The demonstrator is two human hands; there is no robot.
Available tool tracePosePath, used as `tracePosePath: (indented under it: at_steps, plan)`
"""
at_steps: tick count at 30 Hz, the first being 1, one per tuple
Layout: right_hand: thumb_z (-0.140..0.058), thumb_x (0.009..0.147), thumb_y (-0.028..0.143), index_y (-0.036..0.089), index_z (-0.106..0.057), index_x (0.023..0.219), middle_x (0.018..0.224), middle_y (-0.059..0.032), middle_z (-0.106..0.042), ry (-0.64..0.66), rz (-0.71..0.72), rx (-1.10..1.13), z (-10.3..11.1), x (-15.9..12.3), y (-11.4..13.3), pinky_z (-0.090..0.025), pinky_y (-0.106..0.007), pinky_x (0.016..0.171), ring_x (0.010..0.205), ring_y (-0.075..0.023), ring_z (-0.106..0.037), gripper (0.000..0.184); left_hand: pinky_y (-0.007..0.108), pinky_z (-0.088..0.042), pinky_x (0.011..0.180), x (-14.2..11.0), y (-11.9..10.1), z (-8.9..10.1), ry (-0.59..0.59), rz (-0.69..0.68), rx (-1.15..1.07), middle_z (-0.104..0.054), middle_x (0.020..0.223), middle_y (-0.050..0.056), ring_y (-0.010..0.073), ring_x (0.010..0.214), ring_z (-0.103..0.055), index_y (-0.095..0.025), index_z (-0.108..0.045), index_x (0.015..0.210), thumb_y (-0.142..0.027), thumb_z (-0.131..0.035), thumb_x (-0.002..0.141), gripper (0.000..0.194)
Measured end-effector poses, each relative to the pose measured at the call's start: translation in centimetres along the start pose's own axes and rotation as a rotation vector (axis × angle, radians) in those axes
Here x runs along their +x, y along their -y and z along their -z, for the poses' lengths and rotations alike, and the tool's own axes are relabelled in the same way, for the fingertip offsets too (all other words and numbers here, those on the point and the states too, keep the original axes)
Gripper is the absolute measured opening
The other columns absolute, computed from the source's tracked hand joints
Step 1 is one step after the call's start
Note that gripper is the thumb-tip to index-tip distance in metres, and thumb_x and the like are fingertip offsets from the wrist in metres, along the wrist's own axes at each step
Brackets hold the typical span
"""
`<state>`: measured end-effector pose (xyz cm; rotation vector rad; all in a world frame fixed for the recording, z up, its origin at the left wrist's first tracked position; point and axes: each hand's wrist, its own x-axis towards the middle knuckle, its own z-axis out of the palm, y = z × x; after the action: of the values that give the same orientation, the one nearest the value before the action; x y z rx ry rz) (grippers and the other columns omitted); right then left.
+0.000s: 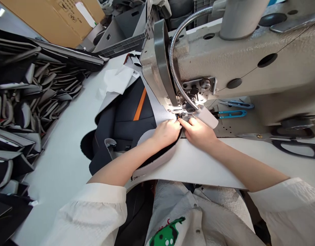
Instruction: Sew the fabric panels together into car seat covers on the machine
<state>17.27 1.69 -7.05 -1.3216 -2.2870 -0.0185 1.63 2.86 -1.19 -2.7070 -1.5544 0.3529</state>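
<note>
My left hand [167, 132] and my right hand [198, 131] press side by side on a grey and black fabric piece [126, 126] right at the presser foot [180, 114] of a beige sewing machine [224, 68]. The left hand's fingers curl over the grey edge of the piece; the right hand's fingertips pinch the material just under the needle. An orange stripe [140, 105] runs across the black part behind the left hand. A lamp on a metal gooseneck [176, 61] lights the needle area.
Blue thread snips [233, 109] lie on the machine bed to the right, large black-handled scissors [293, 145] further right. Stacks of cut grey and black pieces [21, 102] fill the left side. Cardboard boxes [57, 17] and grey crates [124, 30] stand behind.
</note>
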Motion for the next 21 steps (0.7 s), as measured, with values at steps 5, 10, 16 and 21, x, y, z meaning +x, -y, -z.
tracePosePath:
  at_steps: [5, 10, 16, 21]
  plan:
    - [-0.041, 0.088, 0.016, 0.015, -0.060, 0.120, 0.076, -0.0084, -0.058, 0.095, -0.010, -0.122, 0.0, 0.2, 0.3, -0.039, -0.032, 0.067, 0.074, -0.0228, -0.053, 0.037, 0.032, -0.050, 0.074, -0.4, -0.7, -0.1, -0.008, 0.101, -0.024, -0.067, 0.097, 0.011, 0.0241, 0.089, -0.066, -0.014, -0.060, 0.113, -0.027, -0.033, 0.097, 0.034]
    - [-0.040, 0.088, 0.017, 0.014, -0.059, 0.121, 0.079, -0.0095, -0.061, 0.119, -0.048, -0.100, 0.1, 0.9, 0.3, -0.043, -0.034, 0.070, 0.074, -0.0231, -0.054, 0.038, 0.034, -0.051, 0.073, 0.1, -0.6, 0.4, 0.037, 0.186, -0.071, -0.068, 0.103, 0.013, 0.0267, 0.089, -0.067, -0.010, -0.037, 0.141, -0.032, -0.036, 0.094, 0.051]
    - [-0.042, 0.089, 0.020, 0.012, -0.060, 0.118, 0.083, -0.0098, -0.062, 0.049, -0.051, 0.007, -0.1, 0.8, -0.1, -0.043, -0.033, 0.074, 0.080, -0.0235, -0.055, 0.035, 0.034, -0.052, 0.076, 1.7, 1.1, 1.0, 0.100, 0.122, -0.194, -0.069, 0.104, 0.007, 0.0260, 0.090, -0.066, -0.022, -0.060, 0.115, -0.027, -0.039, 0.089, 0.034]
    - [-0.040, 0.089, 0.012, 0.016, -0.065, 0.107, 0.098, -0.0094, -0.066, -0.058, 0.216, 0.206, 1.4, -0.9, 0.6, -0.042, -0.034, 0.082, 0.093, -0.0219, -0.056, 0.032, 0.032, -0.049, 0.089, 0.1, 2.9, 0.7, -0.035, 0.050, -0.233, -0.061, 0.121, 0.007, 0.0217, 0.105, -0.061, -0.025, -0.056, 0.129, -0.028, -0.036, 0.093, 0.042]
